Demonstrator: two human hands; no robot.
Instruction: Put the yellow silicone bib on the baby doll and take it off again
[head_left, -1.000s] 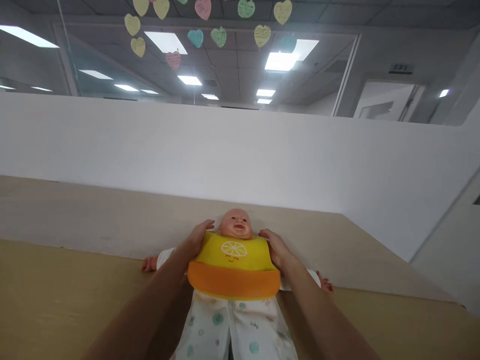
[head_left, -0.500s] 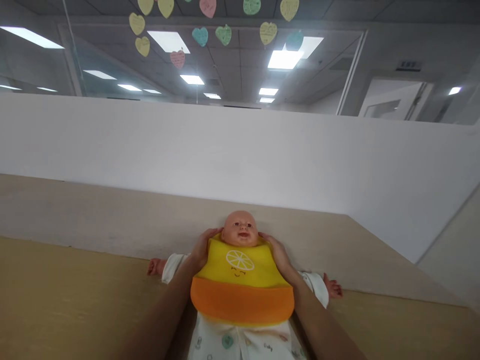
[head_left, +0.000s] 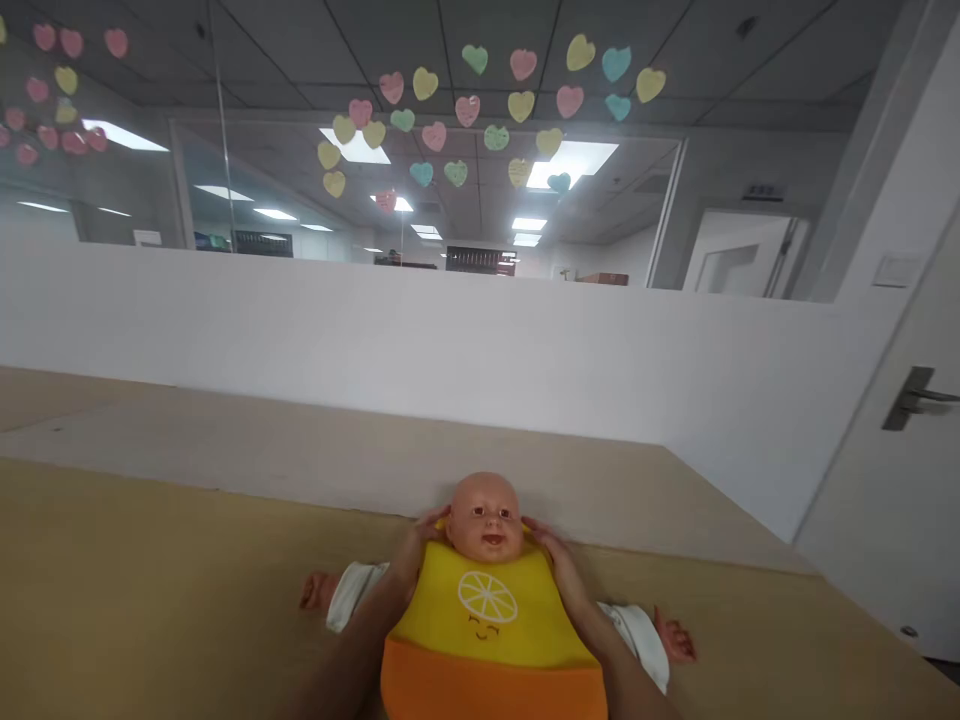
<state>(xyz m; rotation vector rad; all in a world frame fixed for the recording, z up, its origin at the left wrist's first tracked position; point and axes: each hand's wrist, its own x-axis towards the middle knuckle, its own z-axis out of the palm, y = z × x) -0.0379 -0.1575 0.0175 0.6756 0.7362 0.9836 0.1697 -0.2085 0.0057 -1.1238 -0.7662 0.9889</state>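
Observation:
A baby doll (head_left: 486, 500) lies on its back, head away from me, in the lower middle of the head view. Over its chest lies a yellow bib (head_left: 450, 640) with an orange pocket (head_left: 491, 685) and a white citrus slice print. My left hand (head_left: 420, 545) is closed round the bib's upper left edge by the doll's neck. At the opposite side of the neck, my right hand (head_left: 559, 565) grips the upper right edge. Fingertips of both hands are partly hidden behind the doll's head. Its white-sleeved arms stretch out sideways.
The doll rests on a tan tabletop (head_left: 165, 580), with a paler board (head_left: 300, 440) beyond it. A white low wall (head_left: 390, 340) backs the table, topped by glass bearing heart-shaped notes (head_left: 467, 110). At right stands a door with a metal handle (head_left: 916, 398).
My view has tilted upward, showing more notes and the door handle. The doll now lies closer to me relative to the board's seam. Both hands stay at its neck.

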